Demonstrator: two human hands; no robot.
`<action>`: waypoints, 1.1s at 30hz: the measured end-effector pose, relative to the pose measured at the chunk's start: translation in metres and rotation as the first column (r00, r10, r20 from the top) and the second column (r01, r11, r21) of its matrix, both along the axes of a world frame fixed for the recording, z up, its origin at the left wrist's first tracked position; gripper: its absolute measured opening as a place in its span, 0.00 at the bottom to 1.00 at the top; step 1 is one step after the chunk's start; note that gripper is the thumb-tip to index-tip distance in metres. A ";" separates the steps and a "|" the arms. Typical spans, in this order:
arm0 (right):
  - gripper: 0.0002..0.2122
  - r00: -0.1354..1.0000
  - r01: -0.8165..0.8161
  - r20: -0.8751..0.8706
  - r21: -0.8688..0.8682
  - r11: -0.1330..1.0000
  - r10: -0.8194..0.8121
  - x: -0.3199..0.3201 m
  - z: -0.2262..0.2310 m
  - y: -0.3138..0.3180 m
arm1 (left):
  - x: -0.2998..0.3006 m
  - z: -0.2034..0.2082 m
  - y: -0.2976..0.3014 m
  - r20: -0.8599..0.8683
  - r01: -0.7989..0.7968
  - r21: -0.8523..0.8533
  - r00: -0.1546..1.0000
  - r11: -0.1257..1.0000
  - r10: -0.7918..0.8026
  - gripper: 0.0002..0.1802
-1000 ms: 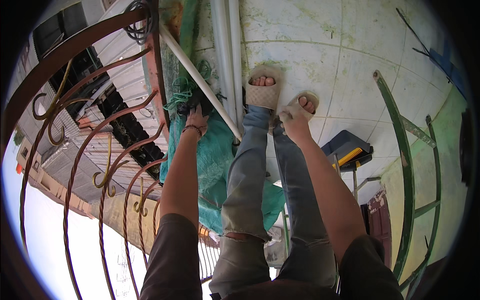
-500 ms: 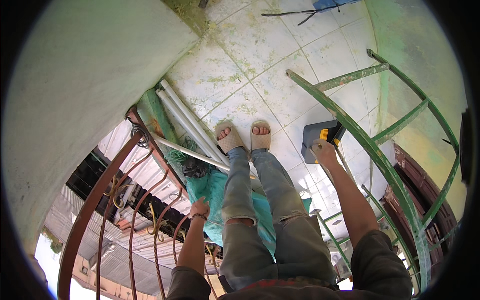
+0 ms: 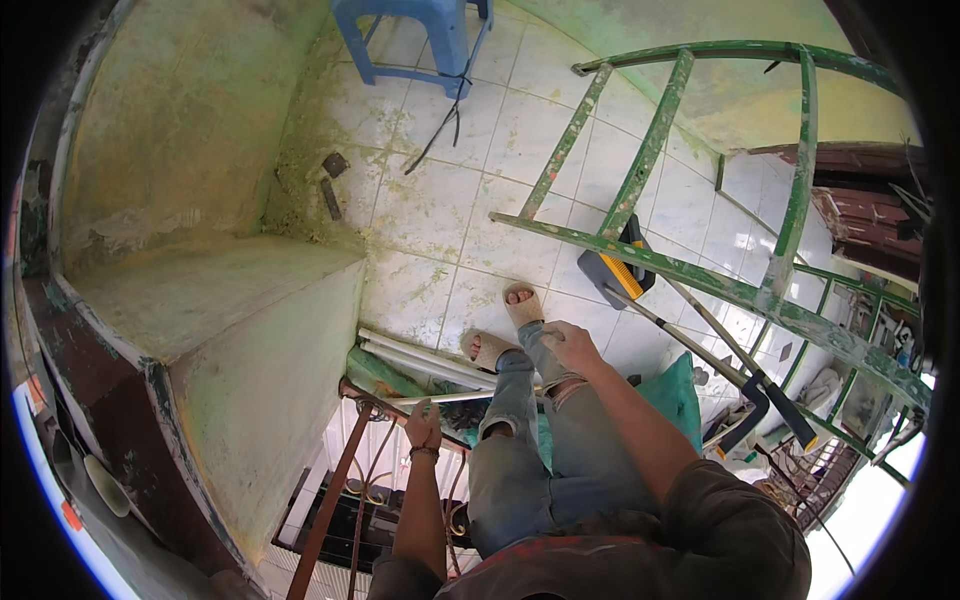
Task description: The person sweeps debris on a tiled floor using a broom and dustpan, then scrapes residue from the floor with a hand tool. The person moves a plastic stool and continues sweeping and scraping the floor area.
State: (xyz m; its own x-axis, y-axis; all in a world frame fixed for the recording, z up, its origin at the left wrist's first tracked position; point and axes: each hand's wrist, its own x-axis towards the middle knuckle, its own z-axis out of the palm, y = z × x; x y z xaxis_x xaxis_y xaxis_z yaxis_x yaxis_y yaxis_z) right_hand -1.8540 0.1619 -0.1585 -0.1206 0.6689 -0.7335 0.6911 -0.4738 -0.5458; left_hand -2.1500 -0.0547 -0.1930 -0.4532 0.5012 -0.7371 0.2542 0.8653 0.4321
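Note:
My left hand (image 3: 424,427), with a dark bracelet at the wrist, hangs beside the brown railing (image 3: 338,500). Its fingers are loosely bent and apart, and nothing shows in them. Above my knee, my right hand (image 3: 572,348) has half-curled fingers and no visible object in it; I cannot tell if it touches the jeans (image 3: 515,395). Beyond it, a black dustpan (image 3: 603,272) and a broom with yellow bristles (image 3: 622,275) stand on the tiles. Their long handles (image 3: 655,321) slant toward me under the green ladder (image 3: 690,270).
A blue plastic stool (image 3: 415,75) with a black strap stands at the far wall. White pipes (image 3: 430,365) lie by the low wall (image 3: 270,390). A teal sack (image 3: 672,405) lies near my legs. Dark scraps (image 3: 332,198) and paint flakes litter the tiles.
My view has swung, bringing the stool and low wall in. My right hand has moved from over the dustpan to above my knee. One foot has stepped ahead of the other.

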 end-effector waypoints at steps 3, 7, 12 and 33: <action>0.17 0.989 0.139 0.052 -0.054 0.989 -0.136 0.002 0.011 0.010 | 0.011 0.007 0.021 0.093 0.018 -0.036 0.996 0.999 -0.014 0.23; 0.17 0.994 0.090 0.058 0.008 0.996 -0.091 0.000 0.013 -0.010 | 0.002 0.022 -0.006 0.199 0.040 -0.200 0.980 0.979 0.001 0.26; 0.16 0.990 -0.025 0.143 0.066 0.997 0.016 0.006 0.093 -0.012 | -0.037 0.053 0.001 0.180 -0.035 -0.251 0.980 0.967 0.082 0.23; 0.11 0.836 0.118 0.502 -0.558 0.821 0.221 0.227 0.336 0.048 | 0.356 0.326 0.175 0.216 0.899 0.394 0.110 0.190 -0.970 0.40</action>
